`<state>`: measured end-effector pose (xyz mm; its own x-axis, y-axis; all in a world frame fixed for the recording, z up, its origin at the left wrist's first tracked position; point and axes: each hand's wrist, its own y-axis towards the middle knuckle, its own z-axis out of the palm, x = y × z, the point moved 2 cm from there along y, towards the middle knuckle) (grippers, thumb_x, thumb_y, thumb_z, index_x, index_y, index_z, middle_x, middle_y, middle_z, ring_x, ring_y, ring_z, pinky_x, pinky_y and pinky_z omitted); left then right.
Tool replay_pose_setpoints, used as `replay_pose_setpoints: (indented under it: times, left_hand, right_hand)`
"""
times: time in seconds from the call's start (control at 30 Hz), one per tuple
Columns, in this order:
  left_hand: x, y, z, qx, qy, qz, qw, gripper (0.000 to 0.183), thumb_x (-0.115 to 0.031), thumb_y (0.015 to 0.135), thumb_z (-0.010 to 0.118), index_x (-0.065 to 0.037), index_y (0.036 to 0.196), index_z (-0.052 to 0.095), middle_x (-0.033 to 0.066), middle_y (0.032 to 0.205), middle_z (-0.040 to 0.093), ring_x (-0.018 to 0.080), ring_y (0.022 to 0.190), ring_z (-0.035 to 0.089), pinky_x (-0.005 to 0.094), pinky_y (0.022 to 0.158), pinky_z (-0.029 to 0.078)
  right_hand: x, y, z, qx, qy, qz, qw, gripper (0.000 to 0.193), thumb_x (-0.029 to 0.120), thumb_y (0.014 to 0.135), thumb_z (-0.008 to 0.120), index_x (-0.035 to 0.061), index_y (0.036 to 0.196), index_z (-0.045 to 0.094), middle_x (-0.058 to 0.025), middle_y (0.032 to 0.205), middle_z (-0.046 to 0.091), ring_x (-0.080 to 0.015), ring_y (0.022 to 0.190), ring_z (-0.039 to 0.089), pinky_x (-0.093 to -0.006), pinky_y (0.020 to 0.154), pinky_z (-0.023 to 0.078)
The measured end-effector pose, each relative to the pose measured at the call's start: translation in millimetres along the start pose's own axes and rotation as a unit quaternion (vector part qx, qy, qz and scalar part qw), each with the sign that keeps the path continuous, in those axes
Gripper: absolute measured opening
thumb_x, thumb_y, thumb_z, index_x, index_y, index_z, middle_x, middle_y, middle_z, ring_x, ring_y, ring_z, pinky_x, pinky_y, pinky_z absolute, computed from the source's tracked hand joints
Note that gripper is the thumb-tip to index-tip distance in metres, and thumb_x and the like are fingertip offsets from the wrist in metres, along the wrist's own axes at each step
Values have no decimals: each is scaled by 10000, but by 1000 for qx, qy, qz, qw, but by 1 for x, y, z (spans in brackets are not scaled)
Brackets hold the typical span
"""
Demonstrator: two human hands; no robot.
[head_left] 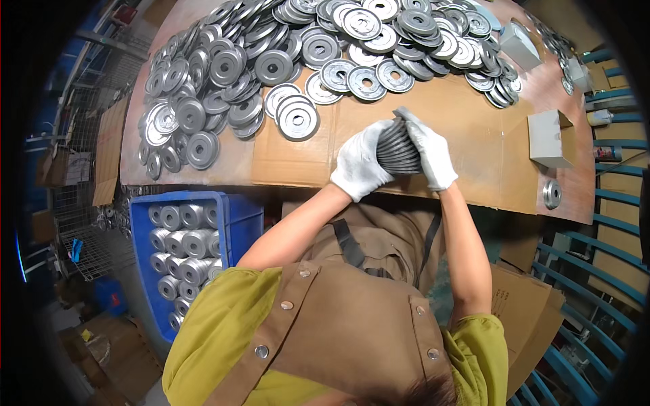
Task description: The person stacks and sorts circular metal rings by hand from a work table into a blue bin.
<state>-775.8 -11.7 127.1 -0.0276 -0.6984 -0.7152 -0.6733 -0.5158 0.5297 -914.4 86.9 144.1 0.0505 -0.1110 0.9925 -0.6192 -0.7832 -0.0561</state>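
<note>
A stack of grey metal discs [398,150] sits between my two white-gloved hands, just over the cardboard sheet near the table's front edge. On its left side my left hand [362,159] presses with the fingers wrapped round it. My right hand [432,150] closes on the right side and far end, its fingertips at the top of the stack. The discs lie edge to edge, their rims showing as ridges. Beyond my hands, loose discs with centre holes [366,82] lie on the cardboard, and a short overlapping row of discs [298,116] lies to the left.
A large heap of discs [227,66] spreads across the table's back and left. White boxes [547,139] stand at the right, near a small stack of discs [552,194]. A blue crate [233,220] of stacked discs is at lower left. An open carton [518,304] stands lower right.
</note>
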Motion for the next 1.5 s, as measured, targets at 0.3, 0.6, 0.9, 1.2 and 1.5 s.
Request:
replay_pose_setpoints:
  times: [0.3,0.6,0.9,1.2,1.5]
  left_hand:
    - [21,-17,10,-17,29,-67,997,672,-276,731,844,-101,1311,552,145,1080,703,369,948,697,444,820,567]
    - [19,-16,24,37,2,-68,997,862,-351,674,891,-85,1395,500,162,1216,667,365,1040,689,436,870,572]
    - [9,0,19,51,-24,-59,997,792,-311,672,931,-48,1323,566,180,1159,709,339,1029,723,398,900,579]
    - [16,-2,-4,128,-62,-111,983,756,-357,703,903,-135,1332,548,150,1162,694,374,1046,693,427,895,571]
    - [40,-8,8,123,-55,-31,990,783,-391,715,882,-83,1351,545,151,1115,722,334,1008,729,395,895,582]
  right_hand:
    - [41,-25,40,-17,-462,-230,856,439,202,968,602,19,1366,584,-245,1400,580,-385,1312,550,-431,1122,425]
    - [-15,12,-4,80,-320,-74,941,480,316,1080,417,-17,1399,549,-209,1434,575,-363,1274,589,-392,1120,431]
    - [-18,21,-21,116,-171,-16,978,428,249,1083,457,17,1430,552,-166,1487,553,-254,1354,541,-355,1148,402]
    - [2,-29,-45,66,-433,-305,846,481,218,993,562,46,1443,563,-192,1440,570,-368,1333,538,-436,1120,414]
    - [46,-20,21,265,-449,-449,726,508,257,817,685,42,1270,601,-115,1261,599,-316,1198,548,-466,1041,442]
